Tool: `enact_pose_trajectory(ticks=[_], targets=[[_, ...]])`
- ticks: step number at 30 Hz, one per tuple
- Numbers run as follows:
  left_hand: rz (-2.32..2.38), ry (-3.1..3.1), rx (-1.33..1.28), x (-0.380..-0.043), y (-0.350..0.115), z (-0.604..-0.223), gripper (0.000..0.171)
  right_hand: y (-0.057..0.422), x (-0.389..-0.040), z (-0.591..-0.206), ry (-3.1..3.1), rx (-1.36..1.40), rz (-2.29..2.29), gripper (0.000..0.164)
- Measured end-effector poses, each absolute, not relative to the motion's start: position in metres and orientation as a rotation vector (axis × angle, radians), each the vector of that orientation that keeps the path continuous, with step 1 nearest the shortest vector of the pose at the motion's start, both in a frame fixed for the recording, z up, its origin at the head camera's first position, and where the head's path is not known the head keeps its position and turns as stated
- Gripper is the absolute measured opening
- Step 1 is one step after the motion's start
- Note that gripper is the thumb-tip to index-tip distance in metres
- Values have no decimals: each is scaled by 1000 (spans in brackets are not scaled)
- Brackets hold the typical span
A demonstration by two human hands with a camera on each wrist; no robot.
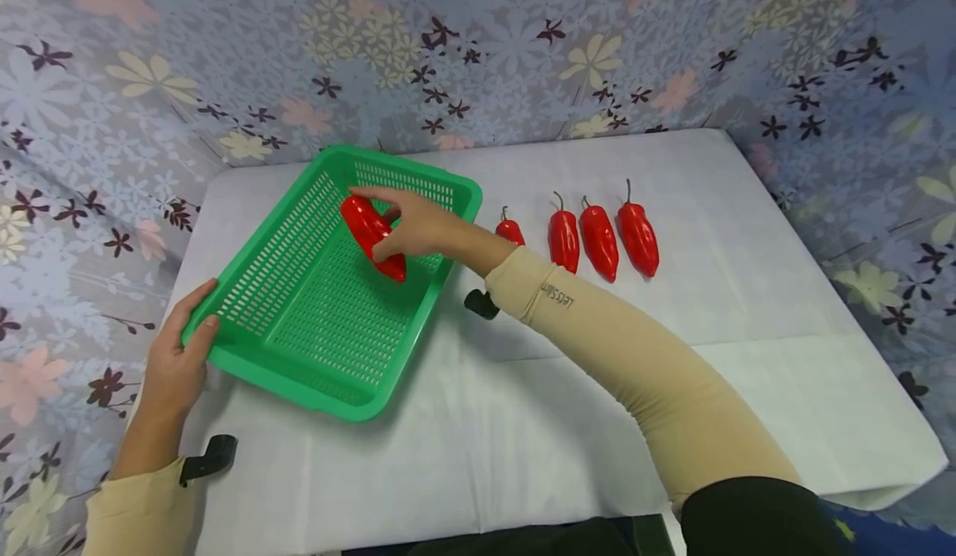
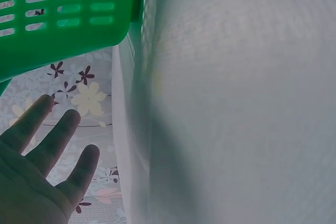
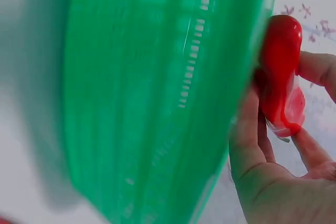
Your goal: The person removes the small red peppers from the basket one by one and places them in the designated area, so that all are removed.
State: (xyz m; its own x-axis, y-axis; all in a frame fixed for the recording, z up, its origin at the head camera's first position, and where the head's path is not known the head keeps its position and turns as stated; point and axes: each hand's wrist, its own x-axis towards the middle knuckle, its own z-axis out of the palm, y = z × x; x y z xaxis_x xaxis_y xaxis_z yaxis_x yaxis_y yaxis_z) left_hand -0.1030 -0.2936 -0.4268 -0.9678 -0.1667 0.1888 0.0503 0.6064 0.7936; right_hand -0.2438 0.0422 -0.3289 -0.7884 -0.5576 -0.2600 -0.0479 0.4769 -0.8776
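A green slotted plastic basket (image 1: 321, 411) stands at the left of the table. My left hand (image 1: 178, 361) grips its near-left corner, thumb over the rim; in the left wrist view, three fingers of that hand (image 2: 44, 166) spread out below the basket wall (image 2: 63, 40). Over the inside of the basket, my right hand (image 1: 421, 224) holds a glossy red pepper (image 1: 362, 222) between thumb and fingers. The right wrist view shows this pepper (image 3: 281, 51) just beyond the basket rim, pinched by the hand (image 3: 273, 187).
Several more red peppers (image 1: 599, 241) with stems lie in a row right of the basket, one of them (image 1: 509, 229) partly behind my right forearm. A white cloth (image 1: 747, 274) covers the table. Flowered fabric (image 1: 515, 50) hangs behind it.
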Motion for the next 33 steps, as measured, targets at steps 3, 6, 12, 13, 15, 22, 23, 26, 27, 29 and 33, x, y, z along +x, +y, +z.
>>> enact_pose_trajectory(ticks=[3,6,12,13,15,22,23,26,27,29,33], targets=[[-1293,-2577,81,-103,-294,-426,49,60,-250,-322,2218,-451,-1323,91],[-1290,-2576,65,-102,-295,-427,49,77,-255,-318,2221,-423,-1385,91],[-1275,-2581,65,-102,-296,-428,49,109,-260,-312,2255,-355,-1403,88],[-1278,-2577,61,-102,-296,-428,49,115,-260,-310,2269,-334,-1392,88],[-1275,-2572,51,-103,-296,-428,49,129,-261,-307,2307,-273,-1365,87],[-1301,-2554,48,-104,-296,-426,49,186,-265,-300,2403,-6,-1271,86],[-1308,-2549,48,-104,-295,-426,49,195,-265,-301,2410,27,-1264,87],[-1328,-2545,69,-103,-296,-426,49,221,-263,-304,2432,122,-1246,88],[-1331,-2544,75,-103,-295,-426,49,229,-262,-306,2442,144,-1240,89],[-1335,-2546,84,-103,-294,-425,49,247,-259,-309,2451,183,-1242,90],[-1335,-2545,75,-103,-292,-424,49,281,-254,-317,2458,243,-1290,93]])
